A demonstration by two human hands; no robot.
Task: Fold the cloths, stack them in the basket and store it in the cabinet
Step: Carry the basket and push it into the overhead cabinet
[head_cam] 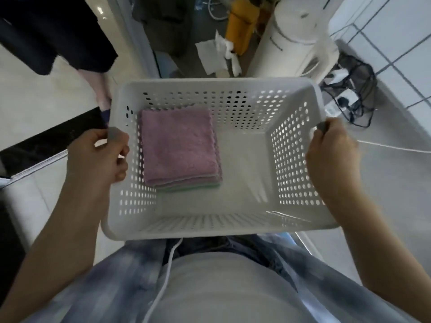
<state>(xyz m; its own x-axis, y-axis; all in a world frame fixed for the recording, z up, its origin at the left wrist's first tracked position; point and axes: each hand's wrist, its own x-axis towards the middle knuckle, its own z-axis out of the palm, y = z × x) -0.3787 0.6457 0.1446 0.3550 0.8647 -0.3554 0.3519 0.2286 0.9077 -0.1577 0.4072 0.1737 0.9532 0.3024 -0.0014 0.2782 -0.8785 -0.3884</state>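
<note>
**White plastic, both hands on: basket carried above the floor**

White perforated plastic fills the middle of the view: the basket [217,227] is held level in front of the person's body, off any surface. The left hand [98,157] is at nine o'clock, fingers curled over the rim and thumb pressed inside the wall, wrapped round a grey grip. The right hand [331,157] is at three o'clock, fingers curled round the opposite rim at a matching grey grip. Both hands grip firmly.

Inside, the folded cloths [179,148] sit in a neat stack on the basket floor, pushed toward the nine o'clock side, just beside that wall. Pink on top, a green layer peeking out at the bottom edge. The three o'clock half of the basket floor is bare.

Now the room. Pale glossy floor tiles [396,173] spread away at three o'clock, with dark grout lines at two o'clock. A tangle of black cables and a white power strip [345,99] lies at two o'clock. A tall white cylinder [296,31] stands at one o'clock, a yellow container [240,26] and crumpled white paper [217,54] at twelve. A dark garment [53,31] hangs at eleven o'clock. A white cord [163,285] runs down the person's front at six o'clock.

No readable writing or brand marks; the picture is too soft for any.
</note>
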